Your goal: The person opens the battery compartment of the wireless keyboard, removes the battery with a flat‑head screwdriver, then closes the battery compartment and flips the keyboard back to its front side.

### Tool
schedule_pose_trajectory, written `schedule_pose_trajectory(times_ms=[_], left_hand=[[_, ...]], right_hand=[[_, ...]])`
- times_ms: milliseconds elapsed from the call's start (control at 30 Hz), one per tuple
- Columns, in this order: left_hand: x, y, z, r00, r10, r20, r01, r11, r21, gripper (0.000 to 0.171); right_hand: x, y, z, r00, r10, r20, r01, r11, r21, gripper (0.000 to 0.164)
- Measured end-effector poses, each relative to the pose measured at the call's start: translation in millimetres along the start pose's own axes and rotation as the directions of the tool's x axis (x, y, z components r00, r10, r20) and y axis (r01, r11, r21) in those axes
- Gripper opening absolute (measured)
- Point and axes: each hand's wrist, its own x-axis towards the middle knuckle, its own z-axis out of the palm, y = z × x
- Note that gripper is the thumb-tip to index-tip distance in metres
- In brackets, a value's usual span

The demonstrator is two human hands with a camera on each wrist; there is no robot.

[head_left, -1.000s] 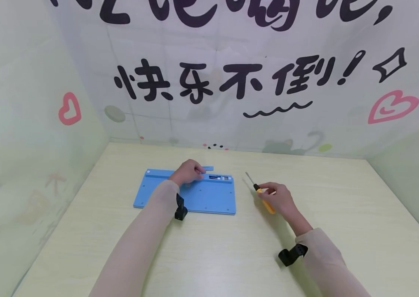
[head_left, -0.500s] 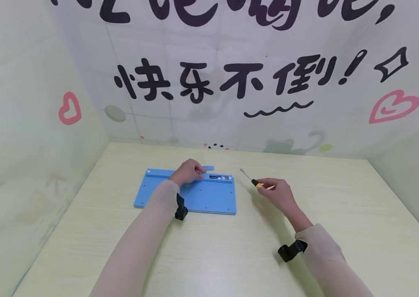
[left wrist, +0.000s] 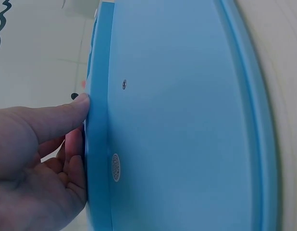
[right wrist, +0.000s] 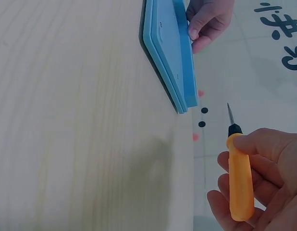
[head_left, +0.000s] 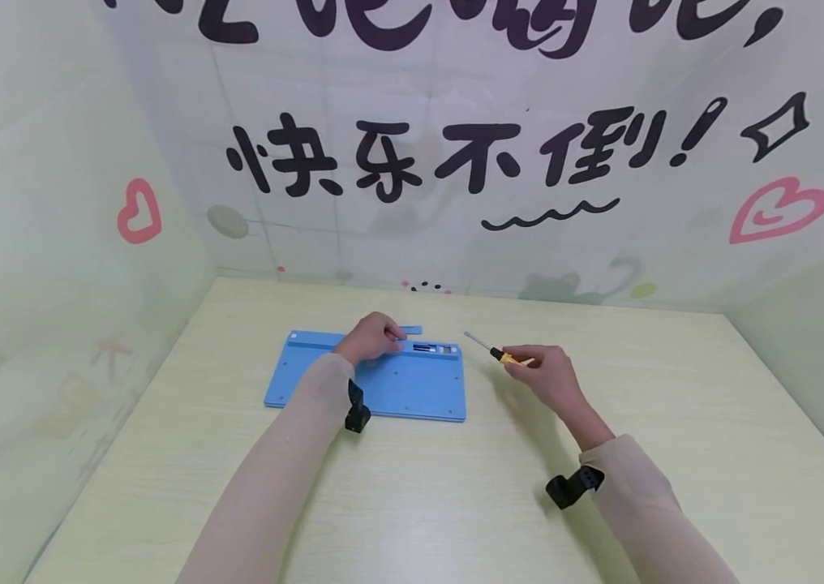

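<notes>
The upturned blue keyboard (head_left: 412,391) is laid lengthwise near the worktop's back edge (head_left: 565,313), its far rim pinched by the nearer left hand (head_left: 372,337); and off its right end, a yellow-handled screwdriver (right wrist: 241,187) is gripped by the right hand (head_left: 549,377), tip aimed left.

From my remote seat I count one blue keyboard (head_left: 412,389) and one slim blue cover (head_left: 412,330) toward the far edge of the desk (head_left: 456,503), plus one screwdriver (right wrist: 241,187) nearer its right edge. I see two hands, one left hand (head_left: 371,337) and one right hand (head_left: 543,375), two sleeves (head_left: 259,478), two wrist cameras (head_left: 357,414), two pink hearts (head_left: 746,223) and one four-pointed star (head_left: 754,139).
</notes>
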Motion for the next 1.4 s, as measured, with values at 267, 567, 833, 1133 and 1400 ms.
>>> schedule_pose_trajectory(times_ms=[267,567,833,1133,1400], left_hand=[[2.2,-1.3,0.3,1.000,0.001,-0.002,-0.001,1.000,0.005,0.023],[0.3,-0.9,0.1,1.000,-0.012,0.001,0.012,1.000,-0.003,0.023],[7.7,-6.5,0.3,1.000,-0.011,0.008,0.011,1.000,-0.016,0.021],[4.2,-2.9,-0.6,1.000,-0.023,0.007,0.023,1.000,-0.010,0.023],[3.3,-3.4,-0.4,1.000,-0.001,0.005,0.001,1.000,-0.009,0.024]], right_hand=[[3,-4,-1,0.999,0.040,0.010,-0.040,0.999,0.004,0.026],[8,-7,2,0.997,-0.079,0.025,0.080,0.996,-0.024,0.022],[18,-16,5,0.986,-0.150,0.075,0.155,0.986,-0.060,0.020],[28,-25,7,0.987,-0.121,0.105,0.130,0.988,-0.082,0.016],[35,-30,9,0.986,-0.116,0.122,0.126,0.989,-0.077,0.013]])
